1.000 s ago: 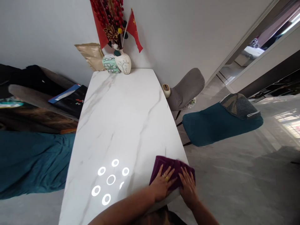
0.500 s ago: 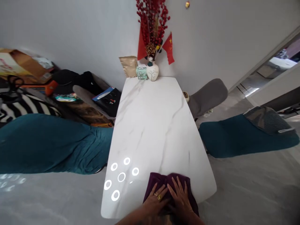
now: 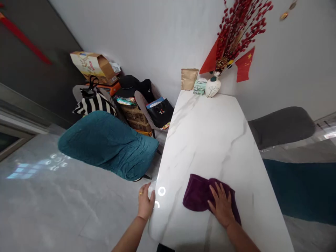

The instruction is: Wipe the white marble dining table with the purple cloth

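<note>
On the white marble-patterned table (image 3: pixel 210 133) lies a folded purple cloth (image 3: pixel 196 194), spread partly flat. My right hand (image 3: pixel 222 206) rests on the cloth's right part, palm down with fingers spread. At the table's left edge is my left hand (image 3: pixel 146 202), wearing a gold ring. Its thumb stands apart from the fingers, and no object shows in it. Whether it presses against the edge I cannot tell.
A teal-covered chair (image 3: pixel 110 145) stands left of the table, another teal chair (image 3: pixel 301 189) at the right. A vase (image 3: pixel 212 86) with red berries, a patterned box (image 3: pixel 200 87) and a brown pouch (image 3: pixel 189 79) stand at the far end. A dark object (image 3: pixel 165 248) shows at the bottom.
My left hand has left the cloth and gone to the table's left edge. The cloth, under my right hand, lies farther in from the near edge. The view has turned left.
</note>
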A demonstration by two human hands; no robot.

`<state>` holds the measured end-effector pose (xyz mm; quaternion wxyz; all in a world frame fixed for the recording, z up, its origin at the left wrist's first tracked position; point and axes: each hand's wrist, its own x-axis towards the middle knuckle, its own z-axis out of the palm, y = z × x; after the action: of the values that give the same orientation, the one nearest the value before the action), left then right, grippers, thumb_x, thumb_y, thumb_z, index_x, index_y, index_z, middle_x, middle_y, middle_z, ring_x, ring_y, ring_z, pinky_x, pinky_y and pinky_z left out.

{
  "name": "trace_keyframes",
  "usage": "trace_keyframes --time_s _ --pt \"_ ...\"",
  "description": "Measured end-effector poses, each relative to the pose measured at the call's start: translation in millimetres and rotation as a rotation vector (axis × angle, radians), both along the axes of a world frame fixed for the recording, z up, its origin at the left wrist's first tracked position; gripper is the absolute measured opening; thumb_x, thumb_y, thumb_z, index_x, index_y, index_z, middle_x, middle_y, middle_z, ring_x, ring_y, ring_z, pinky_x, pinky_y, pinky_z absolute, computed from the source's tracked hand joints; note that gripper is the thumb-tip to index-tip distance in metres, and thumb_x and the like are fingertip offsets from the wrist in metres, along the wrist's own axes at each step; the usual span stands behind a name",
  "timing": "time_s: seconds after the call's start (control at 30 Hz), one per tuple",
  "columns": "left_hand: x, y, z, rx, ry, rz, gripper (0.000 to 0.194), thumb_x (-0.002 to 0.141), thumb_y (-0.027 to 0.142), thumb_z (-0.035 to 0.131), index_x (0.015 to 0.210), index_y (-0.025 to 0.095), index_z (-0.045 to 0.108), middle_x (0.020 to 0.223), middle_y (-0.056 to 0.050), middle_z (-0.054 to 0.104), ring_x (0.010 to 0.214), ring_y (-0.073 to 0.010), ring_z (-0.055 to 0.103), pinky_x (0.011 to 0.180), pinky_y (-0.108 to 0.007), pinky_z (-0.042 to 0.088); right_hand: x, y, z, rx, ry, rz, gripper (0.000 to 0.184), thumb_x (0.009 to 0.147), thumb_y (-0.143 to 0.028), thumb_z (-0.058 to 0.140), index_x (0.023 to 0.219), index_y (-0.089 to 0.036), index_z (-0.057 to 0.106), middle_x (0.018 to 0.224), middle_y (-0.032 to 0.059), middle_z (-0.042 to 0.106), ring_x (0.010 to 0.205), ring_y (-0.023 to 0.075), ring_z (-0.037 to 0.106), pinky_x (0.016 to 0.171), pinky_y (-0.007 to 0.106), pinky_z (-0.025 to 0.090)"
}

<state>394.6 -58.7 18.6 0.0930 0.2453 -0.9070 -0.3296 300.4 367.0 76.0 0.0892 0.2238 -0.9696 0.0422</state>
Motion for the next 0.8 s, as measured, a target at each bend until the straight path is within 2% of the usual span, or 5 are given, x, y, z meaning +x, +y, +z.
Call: trace_keyframes --time_s 0.13,0.23,0.5,0.63,0.8 --pt "-4 -65 -57.4 0.019 -0.172 0.163 0.044 0.089 0.025 0.047 0.126 0.012 0.067 0.115 -0.017 0.067 0.11 -0.0311 0.067 0.104 -0.051 0.056 -61 -25 10.4 0.042 0.031 0.084 0.069 0.106 -0.04 0.044 0.17 -0.026 0.022 0.166 0.0189 0.042 0.156 0.0402 0.033 0.117 0.077 0.032" --pt "-14 -95 -98.7 0.014 -0.31 0.165 0.041 0.08 0.017 0.055 0.119 0.014 0.07 0.113 -0.015 0.068 0.115 -0.031 0.066 0.108 -0.048 0.054 -82 -38 11.2 0.032 0.031 0.166 0.072 0.105 -0.04 0.046 0.17 -0.024 0.019 0.167 0.0191 0.039 0.157 0.0397 0.031 0.119 0.074 0.031" --pt "-80 -146 -195.7 -0.077 -0.553 0.158 0.073 0.079 0.02 0.062 0.149 0.004 0.05 0.157 -0.029 0.043 0.148 -0.0364 0.045 0.119 -0.044 0.043 -87 -37 7.4 0.032 -0.012 0.191 0.073 0.103 -0.041 0.05 0.169 -0.025 0.024 0.171 0.0164 0.032 0.159 0.0388 0.028 0.121 0.072 0.03" --pt "-98 -159 -225.2 -0.119 -0.626 0.208 0.073 0.083 0.025 0.058 0.152 0.005 0.046 0.152 -0.031 0.044 0.14 -0.0469 0.049 0.115 -0.056 0.042 -90 -40 11.6 0.029 -0.021 0.216 0.072 0.103 -0.041 0.049 0.168 -0.021 0.026 0.171 0.0192 0.032 0.159 0.0399 0.028 0.121 0.073 0.028" --pt "-96 -174 -237.3 -0.15 -0.659 0.176 0.044 0.085 0.015 0.046 0.124 0.007 0.066 0.116 -0.024 0.065 0.118 -0.0415 0.063 0.103 -0.05 0.048 -91 -42 15.4 0.031 -0.036 0.212 0.071 0.103 -0.04 0.049 0.168 -0.019 0.027 0.171 0.0206 0.03 0.158 0.0413 0.027 0.121 0.074 0.028"
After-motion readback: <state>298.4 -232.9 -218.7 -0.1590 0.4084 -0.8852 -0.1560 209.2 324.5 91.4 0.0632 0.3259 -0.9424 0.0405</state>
